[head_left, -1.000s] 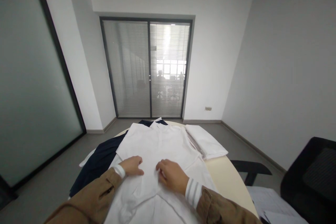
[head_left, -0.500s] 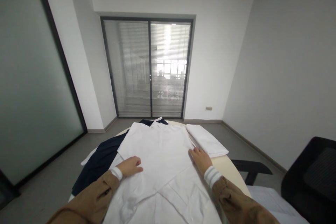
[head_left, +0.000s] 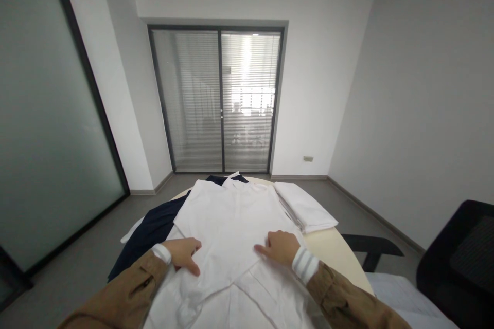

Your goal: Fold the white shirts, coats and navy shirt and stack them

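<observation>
A white shirt [head_left: 231,216] lies spread flat on a round cream table [head_left: 335,257], collar at the far end. My left hand [head_left: 183,254] rests on the shirt's left side, fingers stretched out flat on the cloth. My right hand [head_left: 280,248] presses on the shirt's right side, its fingers curled with the index finger pointing left across the fabric. Both arms wear brown sleeves with white striped cuffs.
A dark navy garment [head_left: 154,229] lies under the shirt at the left. A folded white garment [head_left: 306,208] sits at the table's far right. A black chair [head_left: 459,262] stands at the right. Sliding glass doors [head_left: 219,100] with blinds face me.
My right hand swept from the shirt's middle out to its right edge, then came back inward and nearer. My left hand slid slightly toward me.
</observation>
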`<state>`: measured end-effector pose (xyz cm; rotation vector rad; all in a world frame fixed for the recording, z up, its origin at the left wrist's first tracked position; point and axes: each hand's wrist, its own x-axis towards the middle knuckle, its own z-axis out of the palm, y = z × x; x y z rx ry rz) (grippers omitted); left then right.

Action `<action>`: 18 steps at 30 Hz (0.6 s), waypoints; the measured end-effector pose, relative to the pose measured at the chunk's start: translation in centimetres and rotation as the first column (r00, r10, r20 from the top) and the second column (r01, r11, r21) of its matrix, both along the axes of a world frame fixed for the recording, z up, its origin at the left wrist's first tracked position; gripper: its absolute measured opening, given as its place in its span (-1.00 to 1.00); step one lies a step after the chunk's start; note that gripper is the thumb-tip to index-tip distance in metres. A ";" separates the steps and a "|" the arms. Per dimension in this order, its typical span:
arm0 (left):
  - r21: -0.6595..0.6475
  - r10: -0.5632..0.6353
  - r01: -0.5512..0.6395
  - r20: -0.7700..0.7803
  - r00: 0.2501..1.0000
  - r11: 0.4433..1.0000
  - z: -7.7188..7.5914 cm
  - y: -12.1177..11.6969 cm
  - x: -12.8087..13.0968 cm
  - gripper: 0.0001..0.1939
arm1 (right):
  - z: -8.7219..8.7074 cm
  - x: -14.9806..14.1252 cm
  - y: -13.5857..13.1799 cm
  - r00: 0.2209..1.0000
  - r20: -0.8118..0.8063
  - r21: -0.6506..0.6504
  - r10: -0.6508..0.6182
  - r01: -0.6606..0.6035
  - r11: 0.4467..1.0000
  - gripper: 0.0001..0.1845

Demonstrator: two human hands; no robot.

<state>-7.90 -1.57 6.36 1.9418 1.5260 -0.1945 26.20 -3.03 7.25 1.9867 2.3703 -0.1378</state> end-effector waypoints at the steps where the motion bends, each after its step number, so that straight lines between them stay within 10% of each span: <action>1: -0.042 -0.006 0.007 0.020 1.000 0.999 0.0 0.0 -0.2 -0.53 | 0.3 -0.2 -0.6 0.999 0.044 -0.051 -0.011 0.014 0.999 -0.23; 9: -0.109 0.010 -0.001 0.083 0.996 0.994 -0.5 0.6 -0.8 -0.56 | 2.1 2.4 -0.4 0.964 -0.022 -0.444 0.264 -0.246 0.862 -0.64; 18: -0.089 -0.015 0.024 0.099 0.995 0.996 0.0 0.6 -0.8 -0.61 | 0.6 6.9 1.3 0.953 -0.281 -0.551 0.111 -0.255 0.794 -0.57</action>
